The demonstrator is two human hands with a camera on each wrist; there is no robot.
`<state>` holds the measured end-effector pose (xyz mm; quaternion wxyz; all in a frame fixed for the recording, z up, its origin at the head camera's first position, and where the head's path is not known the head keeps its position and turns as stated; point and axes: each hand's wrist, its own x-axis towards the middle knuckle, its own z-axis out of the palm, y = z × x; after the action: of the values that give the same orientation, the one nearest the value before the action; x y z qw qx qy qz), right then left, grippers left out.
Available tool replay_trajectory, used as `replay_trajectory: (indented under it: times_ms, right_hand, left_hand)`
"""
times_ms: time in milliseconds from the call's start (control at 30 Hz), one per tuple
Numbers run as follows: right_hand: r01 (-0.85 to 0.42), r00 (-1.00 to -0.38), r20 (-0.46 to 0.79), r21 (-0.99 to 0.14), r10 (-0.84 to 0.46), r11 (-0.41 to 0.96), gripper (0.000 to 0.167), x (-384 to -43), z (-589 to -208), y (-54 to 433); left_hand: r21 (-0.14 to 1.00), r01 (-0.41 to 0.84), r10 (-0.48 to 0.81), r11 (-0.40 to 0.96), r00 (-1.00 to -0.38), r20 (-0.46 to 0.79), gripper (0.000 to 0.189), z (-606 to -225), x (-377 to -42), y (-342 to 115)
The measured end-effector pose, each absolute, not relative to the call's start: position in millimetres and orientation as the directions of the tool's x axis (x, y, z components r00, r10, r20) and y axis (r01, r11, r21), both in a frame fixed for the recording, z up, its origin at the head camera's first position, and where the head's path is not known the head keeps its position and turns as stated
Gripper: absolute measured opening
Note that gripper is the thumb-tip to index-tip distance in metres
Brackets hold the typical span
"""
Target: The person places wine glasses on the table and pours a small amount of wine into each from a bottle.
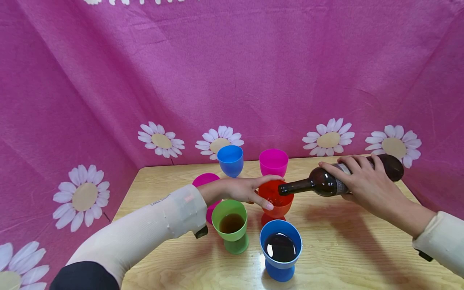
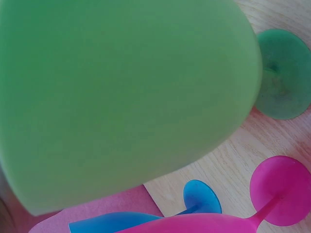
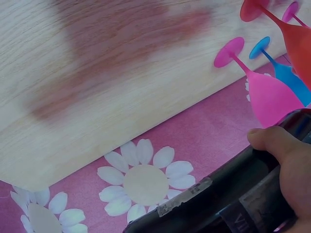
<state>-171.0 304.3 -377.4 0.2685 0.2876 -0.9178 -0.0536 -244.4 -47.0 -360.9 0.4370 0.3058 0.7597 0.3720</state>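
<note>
A dark glass wine bottle (image 1: 328,181) lies tilted almost level in my right hand (image 1: 371,185), its mouth over the red goblet (image 1: 277,210). In the right wrist view, the thumb (image 3: 267,141) wraps the bottle near its label. My left hand (image 1: 246,191) holds the red goblet by its bowl, thumb on the near side and fingers along the far rim. Reddish liquid with bubbles shows inside that goblet. Below the left wrist stands a green goblet (image 1: 235,245) partly filled with brown liquid; its bowl (image 2: 126,97) fills most of the left wrist view.
Nearest on the wooden table (image 1: 337,249) is a blue goblet (image 1: 280,272) with dark liquid. Farther back stand another blue goblet (image 1: 230,161) and a pink goblet (image 1: 273,163). A second pink goblet (image 1: 205,179) is partly behind the left forearm. A pink flowered cloth (image 1: 253,80) hangs behind.
</note>
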Motion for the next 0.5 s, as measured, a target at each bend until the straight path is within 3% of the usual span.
replay_trajectory:
  times_ms: [500]
  right_hand:
    - [-0.494,-0.695,0.459,0.255,-0.554,0.831,0.105,-170.3,-376.7,303.7]
  left_hand:
    - [0.839,0.124,0.793,0.529,-0.425,-0.437,0.084,-359.3,-243.2,-47.1]
